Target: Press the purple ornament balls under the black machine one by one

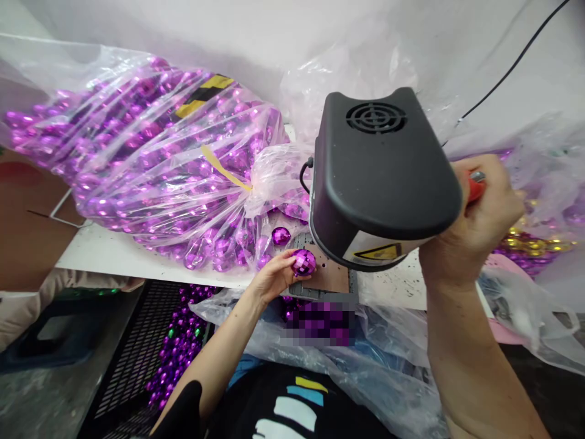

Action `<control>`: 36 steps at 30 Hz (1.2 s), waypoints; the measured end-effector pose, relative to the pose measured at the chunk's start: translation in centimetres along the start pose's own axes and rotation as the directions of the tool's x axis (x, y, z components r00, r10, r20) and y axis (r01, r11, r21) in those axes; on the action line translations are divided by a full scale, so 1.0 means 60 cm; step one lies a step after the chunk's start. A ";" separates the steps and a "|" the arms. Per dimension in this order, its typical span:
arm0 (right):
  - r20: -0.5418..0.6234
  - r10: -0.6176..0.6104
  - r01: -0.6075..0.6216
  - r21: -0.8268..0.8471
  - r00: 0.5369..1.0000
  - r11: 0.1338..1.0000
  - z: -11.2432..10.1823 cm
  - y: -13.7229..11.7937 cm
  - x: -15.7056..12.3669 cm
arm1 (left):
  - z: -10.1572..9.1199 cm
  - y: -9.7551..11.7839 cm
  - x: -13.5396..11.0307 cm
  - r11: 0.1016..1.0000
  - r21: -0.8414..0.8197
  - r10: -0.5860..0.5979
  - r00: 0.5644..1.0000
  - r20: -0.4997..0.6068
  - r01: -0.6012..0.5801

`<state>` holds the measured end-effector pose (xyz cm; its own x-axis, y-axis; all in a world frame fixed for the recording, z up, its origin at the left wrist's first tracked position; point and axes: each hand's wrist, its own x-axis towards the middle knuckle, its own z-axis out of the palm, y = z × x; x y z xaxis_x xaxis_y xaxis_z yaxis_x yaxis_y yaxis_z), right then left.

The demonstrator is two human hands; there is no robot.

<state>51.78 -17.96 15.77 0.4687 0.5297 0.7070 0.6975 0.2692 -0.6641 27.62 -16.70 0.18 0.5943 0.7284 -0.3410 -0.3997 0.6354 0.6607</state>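
Note:
Between the fingers and thumb of my left hand (274, 275) is a shiny purple faceted bauble (304, 262). It is just above the brown plate (333, 275) on the grey base of a black-housed machine (384, 177). My right hand (491, 210) is closed around a red handle (475, 188) at the machine's right side; a metal end shows at the top of the handle. The housing carries a round vent and a yellow warning label. Another purple bauble (281, 236) rests by the base, behind my left hand.
A big clear bag (173, 164) of purple baubles, tied with a yellow strip, lies on the white table (105, 250) at left. A black crate (123, 347) of small purple baubles stands below. Plastic sheeting (388, 353) covers my lap. At far left is another person's sleeve (27, 311).

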 end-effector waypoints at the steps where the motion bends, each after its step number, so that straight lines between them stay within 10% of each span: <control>1: -0.003 -0.002 0.002 0.004 1.000 1.000 0.000 0.000 0.000 | 0.000 0.000 -0.001 1.000 0.014 0.004 1.000 0.020 -0.005; 10: -0.001 0.001 -0.001 0.020 1.000 1.000 0.002 -0.004 0.000 | 0.009 -0.034 0.019 0.878 0.424 0.292 0.951 -0.102 -0.224; 17: 0.007 0.031 -0.032 0.040 0.999 0.999 0.000 -0.006 -0.002 | 0.016 -0.088 0.034 0.353 0.882 0.550 0.832 0.075 -0.313; 24: 0.022 0.041 -0.042 0.054 0.999 0.998 0.001 -0.008 0.000 | 0.024 -0.101 0.038 -0.038 0.928 0.590 0.741 0.321 -0.371; 30: 0.008 0.046 -0.047 0.056 0.999 0.997 0.000 -0.007 0.000 | 0.025 -0.115 0.036 -0.149 0.914 0.549 0.737 0.394 -0.378; 36: 0.024 0.040 -0.041 0.047 0.999 0.998 -0.002 -0.004 -0.005 | 0.039 -0.111 0.043 -0.007 0.931 0.520 0.794 0.315 -0.364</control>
<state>51.54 -18.29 15.77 0.4829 0.5593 0.6738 0.6512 0.2851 -0.7034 33.41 -19.64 -3.53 0.4837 0.8282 0.2829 0.4361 -0.5084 0.7425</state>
